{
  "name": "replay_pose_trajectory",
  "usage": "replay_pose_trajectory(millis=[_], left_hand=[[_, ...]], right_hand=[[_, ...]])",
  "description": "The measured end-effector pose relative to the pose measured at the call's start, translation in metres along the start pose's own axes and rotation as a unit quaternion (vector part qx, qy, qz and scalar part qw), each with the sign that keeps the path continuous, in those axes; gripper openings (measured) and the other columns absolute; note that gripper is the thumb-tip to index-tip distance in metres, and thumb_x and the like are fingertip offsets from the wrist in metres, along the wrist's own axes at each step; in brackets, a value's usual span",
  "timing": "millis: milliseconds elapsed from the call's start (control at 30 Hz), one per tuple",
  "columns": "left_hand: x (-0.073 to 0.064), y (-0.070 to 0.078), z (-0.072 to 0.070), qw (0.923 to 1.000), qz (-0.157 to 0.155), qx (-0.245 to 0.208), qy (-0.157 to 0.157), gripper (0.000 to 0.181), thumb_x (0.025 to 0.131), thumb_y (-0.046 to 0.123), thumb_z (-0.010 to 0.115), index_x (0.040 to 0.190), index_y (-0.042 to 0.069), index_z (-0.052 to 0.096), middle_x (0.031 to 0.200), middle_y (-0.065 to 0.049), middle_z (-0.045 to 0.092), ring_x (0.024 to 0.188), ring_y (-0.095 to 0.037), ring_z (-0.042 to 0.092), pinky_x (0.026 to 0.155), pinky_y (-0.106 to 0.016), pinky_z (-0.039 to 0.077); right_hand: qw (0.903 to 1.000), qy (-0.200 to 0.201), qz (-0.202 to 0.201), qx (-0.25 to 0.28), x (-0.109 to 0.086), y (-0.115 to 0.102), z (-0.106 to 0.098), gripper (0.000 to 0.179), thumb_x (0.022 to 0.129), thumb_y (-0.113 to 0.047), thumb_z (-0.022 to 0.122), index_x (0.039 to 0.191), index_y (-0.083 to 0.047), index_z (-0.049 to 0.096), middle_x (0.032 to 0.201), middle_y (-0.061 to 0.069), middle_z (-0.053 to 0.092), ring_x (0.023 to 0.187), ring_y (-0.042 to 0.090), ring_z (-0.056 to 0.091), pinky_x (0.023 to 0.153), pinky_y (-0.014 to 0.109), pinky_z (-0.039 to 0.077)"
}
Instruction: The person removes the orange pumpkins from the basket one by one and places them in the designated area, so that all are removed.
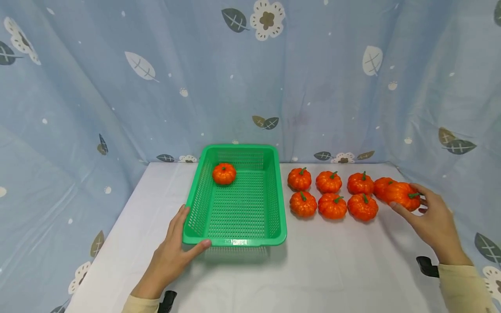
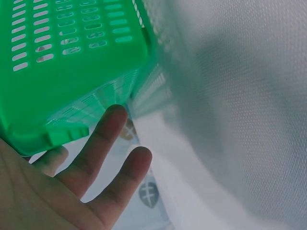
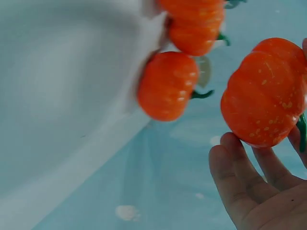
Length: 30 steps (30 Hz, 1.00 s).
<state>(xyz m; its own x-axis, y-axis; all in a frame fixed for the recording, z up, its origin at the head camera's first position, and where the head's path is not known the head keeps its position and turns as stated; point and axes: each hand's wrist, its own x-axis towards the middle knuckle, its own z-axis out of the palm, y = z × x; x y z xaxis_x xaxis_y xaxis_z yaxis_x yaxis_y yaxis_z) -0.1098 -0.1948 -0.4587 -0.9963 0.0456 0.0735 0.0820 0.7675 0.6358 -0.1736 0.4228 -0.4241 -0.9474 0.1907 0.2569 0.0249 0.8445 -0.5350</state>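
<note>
My right hand (image 1: 434,217) grips a small orange pumpkin (image 1: 403,196) with a green stem at the right of the head view. Seen from the right wrist, this pumpkin (image 3: 266,93) is clear of the table, with fingers curled about its side. My left hand (image 1: 172,256) rests at the near left corner of a green basket (image 1: 235,241); its thumb touches the front rim and its other fingers lie along the left side. In the left wrist view, fairly straight, spread fingers (image 2: 98,148) reach beside the basket wall (image 2: 72,81). One pumpkin (image 1: 224,174) sits inside, far left.
Several more pumpkins stand in two rows right of the basket, among them a near-row pumpkin (image 1: 362,207) and a far-row pumpkin (image 1: 328,181). The held pumpkin overlaps another pumpkin (image 1: 381,186) in the head view. A blue patterned curtain (image 1: 219,78) borders the white table (image 1: 332,269).
</note>
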Motion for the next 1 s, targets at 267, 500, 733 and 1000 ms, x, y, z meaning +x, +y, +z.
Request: replay_pose_trajectory(millis=[267, 500, 733, 1000], left_hand=[[0.0, 0.001, 0.001, 1.0, -0.003, -0.009, -0.002, 0.104, 0.09, 0.062, 0.069, 0.164, 0.034, 0.002, 0.169, 0.011, 0.0, 0.144, -0.043, 0.034, 0.092, -0.072, 0.042], [0.0, -0.001, -0.001, 1.0, -0.005, -0.008, -0.001, 0.104, 0.089, 0.063, 0.068, 0.164, 0.034, 0.002, 0.169, 0.011, 0.0, 0.143, -0.043, 0.036, 0.091, -0.07, 0.043], [0.001, -0.002, -0.001, 0.9999, -0.005, -0.011, -0.003, 0.103, 0.09, 0.061, 0.069, 0.163, 0.035, 0.002, 0.168, 0.013, -0.001, 0.144, -0.041, 0.035, 0.093, -0.07, 0.042], [0.0, -0.001, -0.001, 1.0, 0.002, -0.009, 0.003, 0.103, 0.089, 0.059, 0.07, 0.163, 0.034, 0.003, 0.168, 0.012, 0.0, 0.143, -0.042, 0.036, 0.092, -0.07, 0.043]], right_hand=[[0.9969, -0.064, 0.029, -0.035, 0.004, 0.024, 0.003, 0.095, 0.092, -0.048, 0.073, 0.152, 0.01, 0.029, 0.142, 0.043, 0.032, 0.12, 0.059, 0.033, 0.09, 0.076, 0.037], [0.9917, -0.111, 0.044, -0.05, 0.005, 0.034, 0.012, 0.097, 0.092, -0.053, 0.07, 0.15, 0.013, 0.029, 0.136, 0.046, 0.033, 0.118, 0.061, 0.033, 0.092, 0.078, 0.035], [0.9893, -0.122, 0.055, -0.059, 0.002, 0.041, 0.018, 0.097, 0.093, -0.052, 0.07, 0.149, 0.016, 0.027, 0.133, 0.048, 0.032, 0.117, 0.063, 0.034, 0.091, 0.078, 0.035], [0.982, -0.154, 0.102, -0.039, 0.005, 0.047, 0.026, 0.112, 0.092, -0.059, 0.067, 0.153, 0.015, 0.009, 0.138, 0.049, 0.025, 0.119, 0.064, 0.031, 0.092, 0.078, 0.035]])
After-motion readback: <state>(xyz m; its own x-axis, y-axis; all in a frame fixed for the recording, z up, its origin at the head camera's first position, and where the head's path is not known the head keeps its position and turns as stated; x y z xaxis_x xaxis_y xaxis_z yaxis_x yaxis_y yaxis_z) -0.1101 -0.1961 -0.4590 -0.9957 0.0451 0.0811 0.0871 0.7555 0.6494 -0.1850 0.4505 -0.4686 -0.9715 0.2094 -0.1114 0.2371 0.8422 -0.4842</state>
